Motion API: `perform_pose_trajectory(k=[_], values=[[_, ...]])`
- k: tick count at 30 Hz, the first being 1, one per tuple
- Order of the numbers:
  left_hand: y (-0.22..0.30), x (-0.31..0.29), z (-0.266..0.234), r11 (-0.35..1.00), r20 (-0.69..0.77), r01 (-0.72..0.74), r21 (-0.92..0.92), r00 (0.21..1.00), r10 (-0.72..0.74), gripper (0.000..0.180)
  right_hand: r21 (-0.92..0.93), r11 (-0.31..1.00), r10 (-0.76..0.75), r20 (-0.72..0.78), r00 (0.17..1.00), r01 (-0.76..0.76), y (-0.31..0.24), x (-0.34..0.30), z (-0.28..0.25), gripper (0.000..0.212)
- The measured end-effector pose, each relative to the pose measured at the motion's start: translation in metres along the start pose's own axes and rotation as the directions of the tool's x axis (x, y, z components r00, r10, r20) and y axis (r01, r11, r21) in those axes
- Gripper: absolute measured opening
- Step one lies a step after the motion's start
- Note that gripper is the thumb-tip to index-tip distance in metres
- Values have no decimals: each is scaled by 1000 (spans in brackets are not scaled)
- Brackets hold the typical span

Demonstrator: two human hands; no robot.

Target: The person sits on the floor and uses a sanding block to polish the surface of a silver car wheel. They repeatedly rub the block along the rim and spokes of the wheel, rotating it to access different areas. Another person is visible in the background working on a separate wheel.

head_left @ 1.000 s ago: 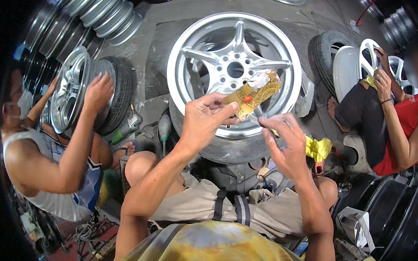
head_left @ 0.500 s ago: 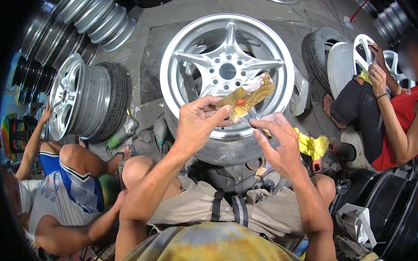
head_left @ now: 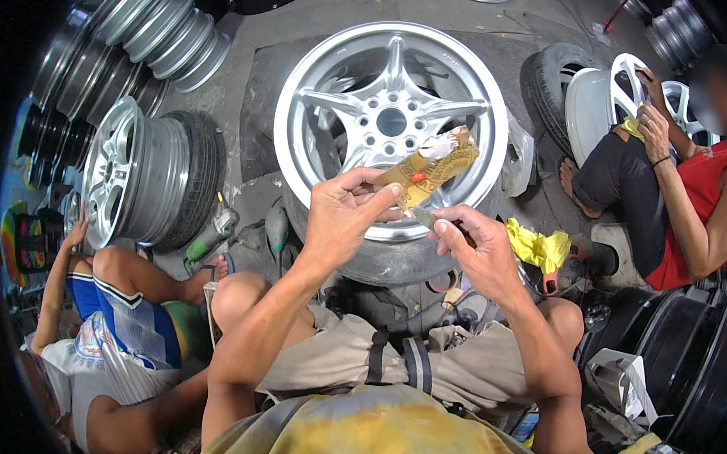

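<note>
My left hand [head_left: 349, 218] is closed, pinching a piece of sandpaper [head_left: 453, 167] by its near-left end. Its printed brown backing faces up, with a white paste smear near the far end and an orange-red dab near my fingers. My right hand [head_left: 479, 248] is closed, with thumb and forefinger on a small flat grey scraper [head_left: 421, 217] whose tip meets the sandpaper's near edge. Beneath both hands, a silver five-spoke wheel rim [head_left: 295, 145] lies face up on a tyre [head_left: 394, 266].
A co-worker at left touches an upright silver rim [head_left: 107, 172]. At right, another person in red holds a white rim [head_left: 625, 93]. A green power tool [head_left: 207, 239], a yellow cloth [head_left: 539, 246] and black rims [head_left: 677, 358] lie around me.
My right hand has drawn in its fingers, and the scraper now shows at the sandpaper's near edge. My left hand stays nearly still. The co-worker at left has shifted their arm and torso.
</note>
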State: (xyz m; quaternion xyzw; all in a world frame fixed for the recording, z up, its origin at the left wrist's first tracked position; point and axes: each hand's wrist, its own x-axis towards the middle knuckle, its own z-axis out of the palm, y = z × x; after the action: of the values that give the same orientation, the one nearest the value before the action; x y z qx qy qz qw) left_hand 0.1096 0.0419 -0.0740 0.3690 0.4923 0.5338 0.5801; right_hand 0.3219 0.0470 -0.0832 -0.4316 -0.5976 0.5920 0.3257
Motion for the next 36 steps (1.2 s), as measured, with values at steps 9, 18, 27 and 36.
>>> perform_pose_trajectory(k=[9, 18, 27, 36], values=[[1, 4, -4, 980, -9, 146, -132, 989, -149, 24, -390, 817, -466, -15, 885, 424, -13, 3, -5, 23], [3, 3, -6, 958, 2, 196, -210, 980, -200, 22, -441, 773, -515, -16, 857, 456, -7, 2, 0, 29], [1, 1, -2, 999, -48, 3, -31, 999, -5, 18, -434, 792, -484, -17, 875, 430, -6, 4, -1, 29], [-4, 0, -1, 999, -23, -54, 4, 998, 54, 19, -405, 823, -440, -8, 898, 400, -7, 2, -2, 25]])
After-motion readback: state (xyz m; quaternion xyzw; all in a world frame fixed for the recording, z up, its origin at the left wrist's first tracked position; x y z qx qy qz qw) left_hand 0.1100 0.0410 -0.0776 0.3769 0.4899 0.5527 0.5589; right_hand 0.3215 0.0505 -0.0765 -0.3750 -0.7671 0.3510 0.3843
